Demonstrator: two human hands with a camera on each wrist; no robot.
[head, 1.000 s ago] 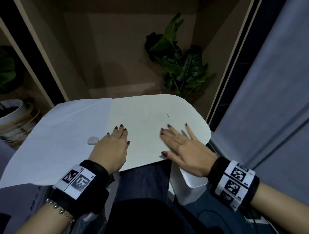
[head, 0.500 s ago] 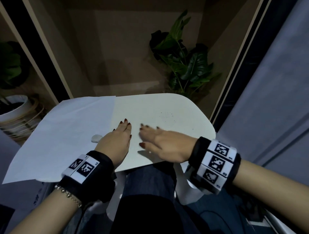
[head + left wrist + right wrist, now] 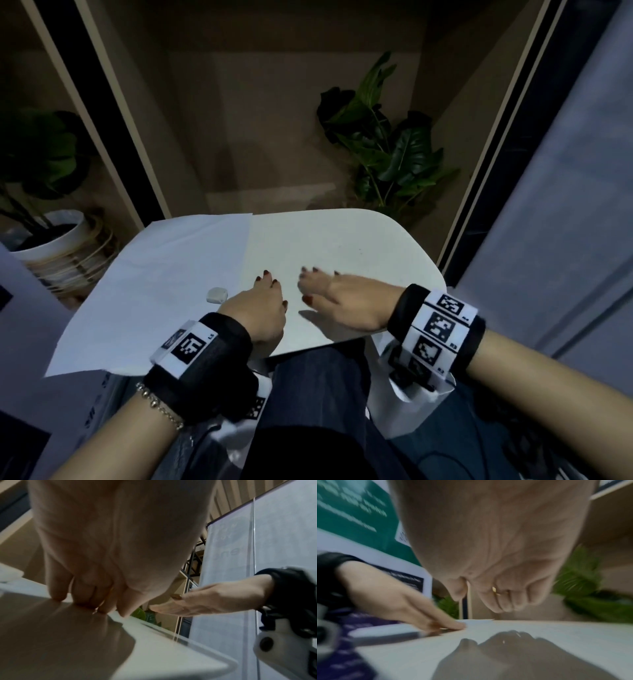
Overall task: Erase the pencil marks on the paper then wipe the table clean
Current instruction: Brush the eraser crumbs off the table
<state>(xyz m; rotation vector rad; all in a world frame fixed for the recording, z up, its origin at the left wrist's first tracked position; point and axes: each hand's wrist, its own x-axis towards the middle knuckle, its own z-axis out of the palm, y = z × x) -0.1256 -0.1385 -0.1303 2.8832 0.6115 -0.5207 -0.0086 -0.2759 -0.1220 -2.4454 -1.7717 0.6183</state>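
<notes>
A white sheet of paper [image 3: 161, 284] covers the left half of the small white table [image 3: 359, 246] and overhangs its left edge. A small white eraser [image 3: 217, 294] lies on the paper, just left of my left hand [image 3: 260, 305]. That hand rests flat with straight fingers on the tabletop beside the paper's right edge [image 3: 89, 601]. My right hand [image 3: 339, 294] lies flat, fingers pointing left, just above the bare tabletop, a little right of the left hand [image 3: 501, 601]. Neither hand holds anything. A few tiny dark specks [image 3: 359, 249] dot the table farther back.
A leafy green plant [image 3: 387, 150] stands behind the table's far right corner. A potted plant in a white pot [image 3: 51, 236] stands on the floor to the left. My lap in dark jeans [image 3: 318, 394] is under the near table edge. A grey panel [image 3: 565, 205] rises at the right.
My right hand has swept leftward across the bare tabletop, from the right part of the table to close beside my left hand. The left hand and the eraser have stayed put.
</notes>
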